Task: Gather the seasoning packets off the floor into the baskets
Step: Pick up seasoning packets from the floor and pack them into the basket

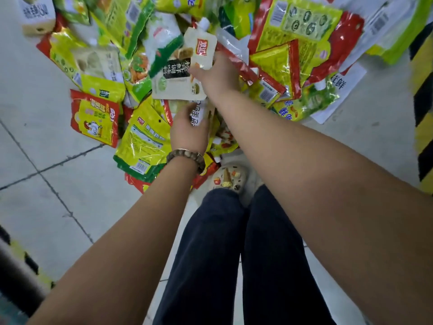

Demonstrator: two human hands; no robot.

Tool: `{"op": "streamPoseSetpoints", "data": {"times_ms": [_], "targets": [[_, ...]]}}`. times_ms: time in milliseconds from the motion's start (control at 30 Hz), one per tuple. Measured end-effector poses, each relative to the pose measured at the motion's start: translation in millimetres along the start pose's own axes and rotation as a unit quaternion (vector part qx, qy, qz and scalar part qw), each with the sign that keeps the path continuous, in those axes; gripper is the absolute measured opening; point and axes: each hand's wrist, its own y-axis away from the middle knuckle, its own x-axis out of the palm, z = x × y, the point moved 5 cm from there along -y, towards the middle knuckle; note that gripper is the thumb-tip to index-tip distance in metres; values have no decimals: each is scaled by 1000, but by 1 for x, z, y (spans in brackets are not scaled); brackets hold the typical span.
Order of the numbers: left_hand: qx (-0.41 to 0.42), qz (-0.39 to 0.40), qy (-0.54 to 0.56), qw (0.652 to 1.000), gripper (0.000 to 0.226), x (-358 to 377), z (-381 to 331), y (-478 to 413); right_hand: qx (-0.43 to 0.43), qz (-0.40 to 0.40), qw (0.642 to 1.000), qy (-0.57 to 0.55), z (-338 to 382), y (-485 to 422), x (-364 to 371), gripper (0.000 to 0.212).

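Pile: seasoning packets [140, 137] heaped on floor, mostly yellow-green w/ red trim, overlapping, running from just ahead of the feet to top of view.
R hand [218, 73]: over mid-pile, thumb & fingers pinching cream spout pouch [200, 49] by its lower end; red logo, cap pointing away from person.
L hand [188, 130]: nearer the body, fingers curled round white packet [196, 113] w/ blue lettering; bead bracelet [185, 156] on wrist.
Between hands: cream packet [174, 80] w/ black label, lying on top of pile, just beside the pouch.
Room to move: pale tiles [46, 184] show wide to L of pile; narrower strip to R.
Edges: yellow/black hazard stripe [424, 113] along R side, near pile's R fringe; striped bit [25, 263] at lower L, blurred.
Box: white carton [35, 15] at pile's top-L corner; contents can't tell.
Feet: dark trousers [234, 254], pale clog [230, 178] w/ charms, right by nearest packets.
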Motion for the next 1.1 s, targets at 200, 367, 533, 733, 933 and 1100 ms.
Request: {"op": "streamPoseSetpoints", "data": {"times_ms": [200, 367, 533, 733, 933, 1100], "targets": [[8, -85, 117, 989, 43, -41, 8, -13, -54, 10, 983, -175, 5, 15, -20, 23], [151, -15, 17, 988, 103, -70, -3, -22, -98, 149, 974, -138, 18, 50, -77, 37], [222, 210, -45, 951, 132, -60, -23, -17, -123, 277, 951, -62, 61, 71, -77, 44], [45, 368, 141, 918, 34, -27, -7, 18, -60, 200, 963, -169, 59, 44, -36, 32], [-84, 234, 262, 932, 34, -26, 51, 19, 22, 91, 983, -155, 27, 21, -3, 21], [-167, 50, 285, 943, 24, -54, 106, 34, -92, -40, 971, 218, 35, -3, 14, 31]]}}
